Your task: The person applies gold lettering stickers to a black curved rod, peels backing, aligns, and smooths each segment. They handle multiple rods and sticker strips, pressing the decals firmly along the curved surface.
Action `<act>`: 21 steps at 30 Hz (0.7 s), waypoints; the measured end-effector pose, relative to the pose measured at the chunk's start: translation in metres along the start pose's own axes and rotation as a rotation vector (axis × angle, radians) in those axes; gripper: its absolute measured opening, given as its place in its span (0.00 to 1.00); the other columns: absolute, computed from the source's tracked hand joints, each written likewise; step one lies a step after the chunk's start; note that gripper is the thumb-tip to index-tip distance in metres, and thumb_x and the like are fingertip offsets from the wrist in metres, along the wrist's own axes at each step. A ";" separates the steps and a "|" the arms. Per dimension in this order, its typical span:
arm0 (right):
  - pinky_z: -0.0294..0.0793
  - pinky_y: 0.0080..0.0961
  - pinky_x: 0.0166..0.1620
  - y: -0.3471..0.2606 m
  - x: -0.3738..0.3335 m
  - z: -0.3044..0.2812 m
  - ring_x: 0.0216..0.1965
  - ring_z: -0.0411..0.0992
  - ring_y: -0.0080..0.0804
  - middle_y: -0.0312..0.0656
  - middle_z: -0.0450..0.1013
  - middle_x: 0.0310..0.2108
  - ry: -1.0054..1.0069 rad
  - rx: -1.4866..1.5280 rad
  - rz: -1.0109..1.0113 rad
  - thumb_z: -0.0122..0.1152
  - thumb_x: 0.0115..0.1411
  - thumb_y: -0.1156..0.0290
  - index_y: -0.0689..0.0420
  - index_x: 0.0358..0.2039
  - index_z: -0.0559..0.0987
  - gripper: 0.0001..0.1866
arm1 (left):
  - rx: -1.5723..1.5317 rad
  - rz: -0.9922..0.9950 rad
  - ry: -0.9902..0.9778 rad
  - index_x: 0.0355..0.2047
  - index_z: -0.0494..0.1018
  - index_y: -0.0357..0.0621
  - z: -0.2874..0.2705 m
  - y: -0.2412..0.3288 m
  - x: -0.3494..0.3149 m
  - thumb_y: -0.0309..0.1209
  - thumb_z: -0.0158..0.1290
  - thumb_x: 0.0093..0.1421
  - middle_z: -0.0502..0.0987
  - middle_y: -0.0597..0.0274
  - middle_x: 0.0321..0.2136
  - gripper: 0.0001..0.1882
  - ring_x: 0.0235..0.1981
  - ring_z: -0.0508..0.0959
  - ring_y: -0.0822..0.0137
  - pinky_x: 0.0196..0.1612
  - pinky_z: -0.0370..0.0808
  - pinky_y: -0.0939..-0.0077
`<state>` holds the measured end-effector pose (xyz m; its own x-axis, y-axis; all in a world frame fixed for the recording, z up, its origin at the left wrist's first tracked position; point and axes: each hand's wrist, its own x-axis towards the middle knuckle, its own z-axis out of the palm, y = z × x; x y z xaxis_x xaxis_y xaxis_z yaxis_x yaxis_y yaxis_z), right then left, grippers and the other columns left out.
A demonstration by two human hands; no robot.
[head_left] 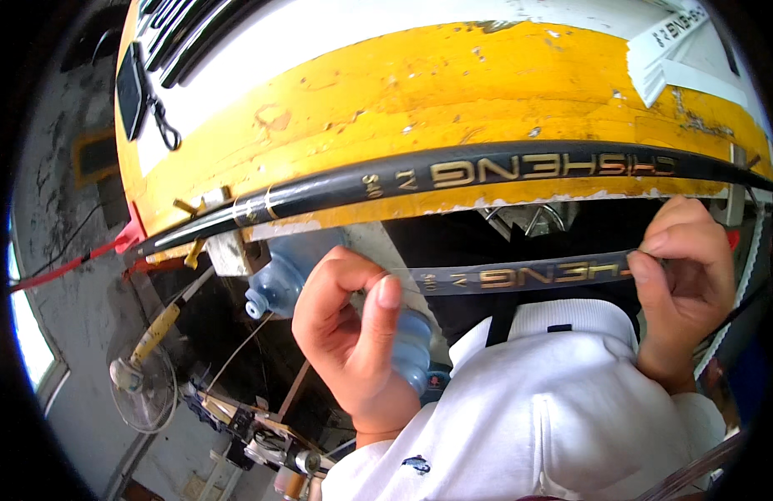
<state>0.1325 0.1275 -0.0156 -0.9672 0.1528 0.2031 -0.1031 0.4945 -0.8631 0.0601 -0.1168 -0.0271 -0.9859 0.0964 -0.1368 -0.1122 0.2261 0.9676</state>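
L hand [346,319], R hand [689,280] pinch clear strip [520,276], axis L–R, prob. taut.

Holds the left hand [336,326] just left of the frame's centre, pinching between an upright left thumb [378,321] and an arched left forefinger [349,265], with the other fingers curled in and mostly hidden. Leans up and leftward to it from a bare left wrist [382,413] low in the frame's middle. Holds the right hand [695,288] toward the frame's right side, slightly higher than the left, pinching likewise between right thumb [651,288] and bent right forefinger [674,238], with tips close together. Bends a bare right wrist [666,371] below, in the lower right. Sets both hands well apart, with thumbs on the inner sides.
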 end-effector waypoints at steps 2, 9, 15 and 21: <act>0.63 0.17 0.26 0.004 -0.001 0.001 0.23 0.66 0.24 0.42 0.70 0.25 0.017 0.011 0.003 0.63 0.45 0.88 0.61 0.33 0.73 0.14 | 0.018 -0.028 0.031 0.21 0.66 0.36 0.001 -0.001 -0.001 0.22 0.56 0.51 0.64 0.67 0.21 0.09 0.24 0.62 0.77 0.28 0.56 0.85; 0.66 0.19 0.24 0.004 0.000 0.006 0.21 0.68 0.27 0.42 0.72 0.23 0.067 0.029 0.033 0.65 0.42 0.87 0.62 0.29 0.75 0.13 | 0.163 -0.011 -0.042 0.22 0.66 0.36 -0.008 -0.016 -0.002 0.23 0.55 0.55 0.64 0.68 0.21 0.10 0.23 0.62 0.78 0.27 0.56 0.87; 0.66 0.21 0.24 0.009 -0.006 -0.003 0.21 0.68 0.29 0.41 0.71 0.23 0.080 0.001 0.028 0.64 0.41 0.88 0.61 0.28 0.76 0.13 | 0.228 -0.094 0.005 0.24 0.67 0.36 -0.029 -0.021 -0.010 0.25 0.53 0.60 0.67 0.70 0.21 0.09 0.22 0.64 0.80 0.28 0.60 0.88; 0.66 0.20 0.23 0.014 -0.008 -0.003 0.21 0.69 0.29 0.42 0.71 0.23 0.096 -0.014 -0.027 0.63 0.41 0.89 0.62 0.28 0.76 0.12 | 0.302 -0.109 0.038 0.25 0.67 0.37 -0.056 -0.020 -0.028 0.25 0.53 0.61 0.66 0.72 0.20 0.09 0.23 0.64 0.81 0.27 0.61 0.88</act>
<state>0.1393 0.1363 -0.0282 -0.9372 0.2202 0.2705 -0.1252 0.5113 -0.8502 0.0830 -0.1788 -0.0310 -0.9747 0.0206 -0.2225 -0.1810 0.5109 0.8404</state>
